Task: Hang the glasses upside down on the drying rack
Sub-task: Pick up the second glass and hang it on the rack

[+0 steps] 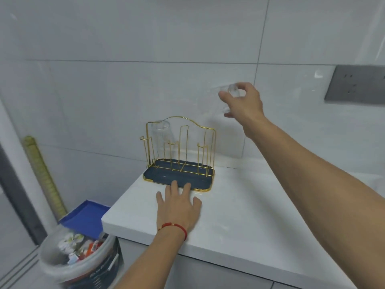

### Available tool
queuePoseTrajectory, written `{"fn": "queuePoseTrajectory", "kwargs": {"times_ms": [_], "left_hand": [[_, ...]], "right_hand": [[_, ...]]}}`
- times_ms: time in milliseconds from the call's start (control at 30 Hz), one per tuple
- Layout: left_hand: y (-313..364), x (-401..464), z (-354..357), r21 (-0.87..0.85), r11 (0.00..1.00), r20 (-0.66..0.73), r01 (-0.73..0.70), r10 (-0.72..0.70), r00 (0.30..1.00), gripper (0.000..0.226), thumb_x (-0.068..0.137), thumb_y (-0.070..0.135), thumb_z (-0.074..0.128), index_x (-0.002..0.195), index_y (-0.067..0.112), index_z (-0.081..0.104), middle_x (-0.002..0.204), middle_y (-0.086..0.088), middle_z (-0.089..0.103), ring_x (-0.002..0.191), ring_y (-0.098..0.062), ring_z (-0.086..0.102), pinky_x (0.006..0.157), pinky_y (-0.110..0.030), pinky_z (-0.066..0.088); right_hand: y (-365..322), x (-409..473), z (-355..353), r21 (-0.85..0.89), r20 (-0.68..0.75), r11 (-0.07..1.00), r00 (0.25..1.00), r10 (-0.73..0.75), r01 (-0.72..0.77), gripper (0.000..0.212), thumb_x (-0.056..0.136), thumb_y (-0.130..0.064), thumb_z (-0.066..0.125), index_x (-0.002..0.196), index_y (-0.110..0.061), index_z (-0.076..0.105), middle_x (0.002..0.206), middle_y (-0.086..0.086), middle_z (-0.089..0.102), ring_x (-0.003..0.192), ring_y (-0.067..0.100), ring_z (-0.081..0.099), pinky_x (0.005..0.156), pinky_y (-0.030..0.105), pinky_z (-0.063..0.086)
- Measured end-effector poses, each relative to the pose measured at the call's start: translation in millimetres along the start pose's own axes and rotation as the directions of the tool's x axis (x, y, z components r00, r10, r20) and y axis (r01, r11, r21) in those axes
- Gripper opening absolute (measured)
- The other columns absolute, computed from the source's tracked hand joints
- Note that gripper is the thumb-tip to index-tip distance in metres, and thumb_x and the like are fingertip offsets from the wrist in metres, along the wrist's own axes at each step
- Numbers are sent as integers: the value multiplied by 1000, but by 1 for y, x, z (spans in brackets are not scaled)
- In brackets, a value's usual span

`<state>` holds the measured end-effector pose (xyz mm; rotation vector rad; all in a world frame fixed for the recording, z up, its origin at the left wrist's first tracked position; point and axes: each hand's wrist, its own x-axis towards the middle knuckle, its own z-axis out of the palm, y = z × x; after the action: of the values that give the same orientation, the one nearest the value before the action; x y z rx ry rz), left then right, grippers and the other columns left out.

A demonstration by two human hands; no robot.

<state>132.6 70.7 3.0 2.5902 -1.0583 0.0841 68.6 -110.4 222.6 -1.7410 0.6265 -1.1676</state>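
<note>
1. Behind everything stands a wall (145, 38) of large pale tiles, with a grey socket plate (356, 84) at the right edge.
2. Below it, the white surface (239, 215) fills the lower right of the view; its left corner ends above a round waste bin (79, 257) full of rubbish, and a blue tray (85, 217) lies behind the bin.
3. Near the back left of the surface stands the drying rack (181, 151): thin golden wire posts that rise from a dark blue base with a golden border.
4. On the rear left post of the rack one clear glass (160, 136) already hangs upside down, with the bottom at the top.
5. The right hand (243, 101) is raised in the air, above and to the right of the rack and well apart from it. Its fingers are closed around a second clear glass (231, 94), which lies tilted on its side; the glass is blurred, so I cannot tell its mouth exactly.
6. The left hand (179, 207) lies flat on the surface with the fingers spread and holds nothing. The fingertips (174, 184) touch the front edge of the rack base.
7. On the left wrist there is a thin red cord bracelet (173, 226).
</note>
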Motion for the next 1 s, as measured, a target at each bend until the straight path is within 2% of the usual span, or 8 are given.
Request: {"fn": "queuePoseTrajectory", "kwargs": {"times_ms": [100,200,333,500,667,800,933,1000], "left_hand": [[0,0,-1,2,1000,6,2,-2,1000,58,99,49,27,155,33,27,167,-8,21,153,-29,17,124,-57,11],[0,1,0,2,1000,11,6,-6,1000,58,100,49,27,156,34,25,168,-7,19,154,-28,16,124,-57,10],[-1,1,1,0,1000,2,12,-12,1000,56,100,47,28,155,34,27,167,-7,21,153,-28,17,124,-57,10],[1,1,0,15,1000,-1,13,-13,1000,56,100,46,28,155,33,27,167,-8,21,152,-29,18,124,-57,10],[2,-1,0,35,999,-6,10,-10,1000,57,101,45,27,156,32,25,168,-9,19,153,-30,17,124,-57,9],[2,0,0,43,999,6,18,-18,1000,58,100,47,25,156,31,23,168,-8,19,153,-30,17,124,-58,10],[2,2,1,36,999,3,18,-18,1000,58,99,47,26,155,31,25,167,-8,21,152,-29,19,124,-58,10],[2,2,2,35,999,0,20,-20,1000,58,99,47,26,155,31,26,167,-7,22,152,-29,19,123,-58,11]], "right_hand": [[-6,24,30,-151,117,986,992,-53,71,68,82,-39,78,145,-24,55,143,5,54,122,26,63,100,44,57],[-8,43,55,-323,251,934,965,-73,155,72,86,-34,76,152,-19,50,152,8,51,136,30,53,106,47,53],[1,59,76,-486,423,857,904,61,170,73,91,-30,74,157,-21,44,159,11,44,114,33,67,94,42,61],[16,74,87,-525,571,831,800,183,184,68,87,-26,83,149,-25,56,153,16,52,103,36,72,92,45,63],[17,89,90,-511,662,850,691,290,132,76,67,-23,95,137,-27,66,145,9,60,108,36,71,91,46,63],[32,93,102,-508,731,837,616,293,206,67,70,-18,95,130,-31,69,129,-4,71,119,31,67,90,43,63],[47,95,104,-488,779,824,568,264,287,68,71,-26,95,133,-34,67,150,-4,57,126,32,62,102,46,57],[52,97,103,-460,803,842,536,260,280,71,75,-26,92,140,-33,63,153,-5,53,132,29,56,102,40,56]]}}
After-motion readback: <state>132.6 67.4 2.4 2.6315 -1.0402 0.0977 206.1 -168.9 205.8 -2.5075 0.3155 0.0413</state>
